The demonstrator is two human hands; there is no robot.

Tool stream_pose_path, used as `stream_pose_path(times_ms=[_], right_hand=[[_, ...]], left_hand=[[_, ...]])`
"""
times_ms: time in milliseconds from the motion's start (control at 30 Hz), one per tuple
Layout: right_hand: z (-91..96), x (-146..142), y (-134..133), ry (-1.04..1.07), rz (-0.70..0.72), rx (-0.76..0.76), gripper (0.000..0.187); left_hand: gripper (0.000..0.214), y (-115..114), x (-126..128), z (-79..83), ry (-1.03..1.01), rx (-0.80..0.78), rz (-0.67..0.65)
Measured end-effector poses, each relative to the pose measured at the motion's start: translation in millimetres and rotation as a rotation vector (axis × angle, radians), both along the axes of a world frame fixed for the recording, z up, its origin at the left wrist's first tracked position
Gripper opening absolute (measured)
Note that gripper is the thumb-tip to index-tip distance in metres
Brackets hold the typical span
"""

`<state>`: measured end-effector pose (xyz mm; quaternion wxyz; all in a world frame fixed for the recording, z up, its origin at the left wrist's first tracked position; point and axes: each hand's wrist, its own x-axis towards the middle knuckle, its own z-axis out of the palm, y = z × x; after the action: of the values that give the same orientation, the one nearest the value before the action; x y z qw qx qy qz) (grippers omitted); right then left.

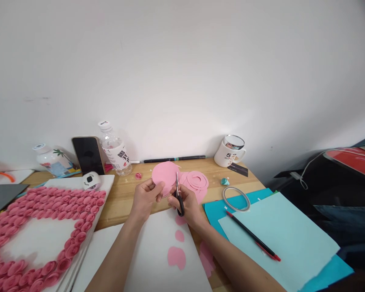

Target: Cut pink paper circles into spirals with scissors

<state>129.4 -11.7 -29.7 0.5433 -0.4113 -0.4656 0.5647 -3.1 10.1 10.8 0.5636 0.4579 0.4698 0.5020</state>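
Observation:
A round piece of pink paper (164, 173) is pinched in my left hand (146, 198), thumb on its face. My right hand (187, 202) grips black-handled scissors (179, 202), whose blades point up at the right edge of the circle. Just behind my right hand lie pink paper spirals (197, 179) on the wooden table. Pink paper scraps (177, 258) rest on the white sheet (152, 259) beneath my forearms.
At left, a board bears rolled pink paper flowers (69, 247). A phone (88, 156), a water bottle (117, 152) and a mug (228, 152) stand along the wall. Right of my hands are a ring (246, 202), a pen (252, 234) and light blue paper (292, 239).

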Motion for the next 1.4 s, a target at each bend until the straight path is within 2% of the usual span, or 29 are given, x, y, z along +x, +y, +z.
stream_pose_path(times_ms=[400,700,967,1400], right_hand=[[-3.6,-1,0,-0.031,0.013,0.032,0.034],[-4.3,-1,1,-0.013,0.06,0.059,0.039],[1.5,2,1,-0.044,0.014,0.104,0.042],[-0.7,2,1,-0.027,0.02,0.082,0.04]], left_hand=[[0.025,-1,2,-4.9,-0.135,-0.026,-0.092],[0.025,0,3,-10.2,-0.04,-0.054,-0.065],[0.022,0,-1,-12.9,0.029,-0.037,-0.083],[0.024,0,0,-6.9,0.049,-0.002,-0.078]])
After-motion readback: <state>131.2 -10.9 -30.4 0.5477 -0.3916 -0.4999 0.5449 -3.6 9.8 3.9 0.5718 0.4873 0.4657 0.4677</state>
